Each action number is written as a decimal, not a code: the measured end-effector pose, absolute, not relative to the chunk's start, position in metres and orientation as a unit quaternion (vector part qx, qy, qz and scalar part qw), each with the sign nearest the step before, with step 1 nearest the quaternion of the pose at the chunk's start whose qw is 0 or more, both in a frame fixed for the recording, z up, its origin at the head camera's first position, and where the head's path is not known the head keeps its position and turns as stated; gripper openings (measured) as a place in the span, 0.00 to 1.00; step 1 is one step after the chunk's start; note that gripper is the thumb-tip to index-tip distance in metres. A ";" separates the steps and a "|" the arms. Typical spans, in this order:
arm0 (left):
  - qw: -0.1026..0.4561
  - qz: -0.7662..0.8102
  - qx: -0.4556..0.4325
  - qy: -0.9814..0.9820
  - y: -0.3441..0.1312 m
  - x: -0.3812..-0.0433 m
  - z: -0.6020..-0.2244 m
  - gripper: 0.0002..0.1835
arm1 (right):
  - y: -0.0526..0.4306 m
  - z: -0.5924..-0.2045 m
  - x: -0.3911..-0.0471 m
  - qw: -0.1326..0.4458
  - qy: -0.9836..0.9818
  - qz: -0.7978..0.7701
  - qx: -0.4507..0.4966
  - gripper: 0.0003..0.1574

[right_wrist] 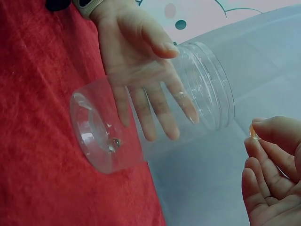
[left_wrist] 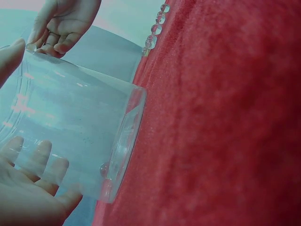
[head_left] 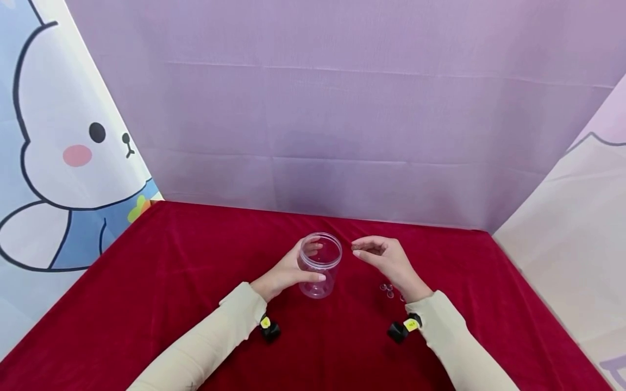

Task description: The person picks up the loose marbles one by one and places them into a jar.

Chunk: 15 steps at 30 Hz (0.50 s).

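My left hand point(head_left: 285, 274) grips a clear plastic jar point(head_left: 326, 286) around its side, thumb in front and fingers behind. The jar is lidless, its mouth upward in the head view. Inside, one clear glass marble point(right_wrist: 114, 144) lies at the bottom. To the right of the rim, my right hand point(head_left: 387, 259) pinches a small clear marble point(right_wrist: 254, 131) between thumb and fingertips, apart from the jar. Several more clear marbles point(head_left: 389, 294) lie on the cloth near the right wrist; they appear as a row in the left wrist view.
A red velvety cloth point(head_left: 205, 304) covers the table. Behind it hangs a pale purple curtain point(head_left: 313, 119). A panel with a cartoon rabbit point(head_left: 58, 141) stands on the left, and a pale panel point(head_left: 577, 239) on the right. Both wrists carry small black cameras.
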<state>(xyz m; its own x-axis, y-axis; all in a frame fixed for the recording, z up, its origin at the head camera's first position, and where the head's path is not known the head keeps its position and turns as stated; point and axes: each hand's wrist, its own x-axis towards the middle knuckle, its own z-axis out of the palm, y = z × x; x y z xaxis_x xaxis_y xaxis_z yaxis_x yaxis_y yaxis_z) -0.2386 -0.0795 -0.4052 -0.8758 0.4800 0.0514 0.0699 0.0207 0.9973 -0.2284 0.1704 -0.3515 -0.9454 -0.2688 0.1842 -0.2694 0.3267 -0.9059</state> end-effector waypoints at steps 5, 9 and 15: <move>0.156 0.678 0.202 0.690 -0.079 -0.239 -0.405 0.44 | 0.166 -0.349 -0.231 0.001 -0.813 0.557 0.169 0.17; 0.157 0.676 0.204 0.691 -0.078 -0.241 -0.404 0.44 | 0.162 -0.345 -0.234 0.003 -0.809 0.560 0.177 0.16; 0.156 0.674 0.198 0.694 -0.078 -0.241 -0.404 0.44 | 0.156 -0.344 -0.236 0.000 -0.802 0.567 0.186 0.18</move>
<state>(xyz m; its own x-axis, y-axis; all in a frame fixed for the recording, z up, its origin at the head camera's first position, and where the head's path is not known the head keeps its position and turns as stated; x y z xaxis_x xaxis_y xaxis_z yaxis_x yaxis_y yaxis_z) -0.2407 -0.0779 -0.4038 -0.8732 0.4847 0.0511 0.0650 0.0120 0.9978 -0.2362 0.1559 -0.3439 -0.9308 -0.2985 0.2111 -0.2987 0.2880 -0.9098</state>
